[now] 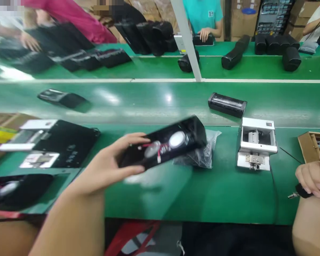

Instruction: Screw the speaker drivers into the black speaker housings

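Observation:
My left hand (106, 167) grips one end of a long black speaker housing (165, 144), held tilted above the green table; its open side shows two round white drivers and red wires. My right hand (313, 176) at the right edge is closed round a black-handled tool (300, 191) with a metal tip pointing left. A crumpled clear plastic bag (202, 156) lies just behind the housing.
A white metal fixture (257, 142) stands right of centre, a cardboard box (309, 145) beyond it. A black device (56, 142) and another open housing (16, 188) lie left. Black speakers (226, 104) ride the green conveyor (149, 103). Other people work at the far side.

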A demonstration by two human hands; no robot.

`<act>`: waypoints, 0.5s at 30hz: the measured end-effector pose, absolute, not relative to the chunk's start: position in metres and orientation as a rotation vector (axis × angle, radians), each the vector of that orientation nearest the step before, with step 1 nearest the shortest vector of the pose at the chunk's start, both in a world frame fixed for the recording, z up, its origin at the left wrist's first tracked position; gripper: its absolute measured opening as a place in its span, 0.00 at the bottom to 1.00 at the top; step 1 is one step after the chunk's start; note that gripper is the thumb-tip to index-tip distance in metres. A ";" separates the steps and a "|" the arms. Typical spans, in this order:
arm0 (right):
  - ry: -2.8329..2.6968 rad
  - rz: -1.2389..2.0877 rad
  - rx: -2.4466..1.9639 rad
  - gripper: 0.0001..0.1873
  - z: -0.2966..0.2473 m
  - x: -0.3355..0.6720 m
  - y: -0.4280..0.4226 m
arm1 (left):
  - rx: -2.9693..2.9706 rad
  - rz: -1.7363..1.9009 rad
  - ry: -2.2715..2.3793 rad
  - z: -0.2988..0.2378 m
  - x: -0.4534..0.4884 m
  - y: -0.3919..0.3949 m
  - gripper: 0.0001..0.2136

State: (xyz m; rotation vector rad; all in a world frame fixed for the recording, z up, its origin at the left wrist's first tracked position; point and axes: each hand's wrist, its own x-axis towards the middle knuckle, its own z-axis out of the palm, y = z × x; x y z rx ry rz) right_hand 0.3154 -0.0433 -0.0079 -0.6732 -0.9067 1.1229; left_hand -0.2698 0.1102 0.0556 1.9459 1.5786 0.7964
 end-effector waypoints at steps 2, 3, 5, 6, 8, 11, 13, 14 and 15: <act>-0.882 1.194 -0.690 0.38 -0.021 0.308 -0.041 | 1.726 0.862 1.845 0.047 -0.266 0.160 0.38; -0.863 1.225 -0.696 0.38 -0.026 0.303 -0.040 | 1.715 0.865 1.909 0.042 -0.257 0.186 0.36; -0.842 1.276 -0.670 0.38 -0.035 0.294 -0.040 | 1.740 0.849 2.010 0.033 -0.231 0.237 0.28; -0.837 1.296 -0.644 0.39 -0.039 0.291 -0.041 | 1.772 0.824 2.024 0.029 -0.217 0.260 0.24; -0.820 1.310 -0.589 0.40 -0.045 0.289 -0.041 | 1.858 0.769 1.995 0.026 -0.191 0.301 0.20; -0.852 1.371 -0.553 0.40 -0.054 0.293 -0.040 | 1.995 0.684 1.909 0.026 -0.159 0.346 0.21; -0.872 1.425 -0.571 0.41 -0.058 0.298 -0.040 | 2.088 0.630 1.839 0.028 -0.142 0.368 0.21; -0.863 1.444 -0.587 0.41 -0.060 0.300 -0.040 | 2.134 0.605 1.801 0.030 -0.133 0.377 0.21; -0.843 1.452 -0.596 0.41 -0.062 0.302 -0.042 | 2.177 0.579 1.763 0.032 -0.125 0.385 0.21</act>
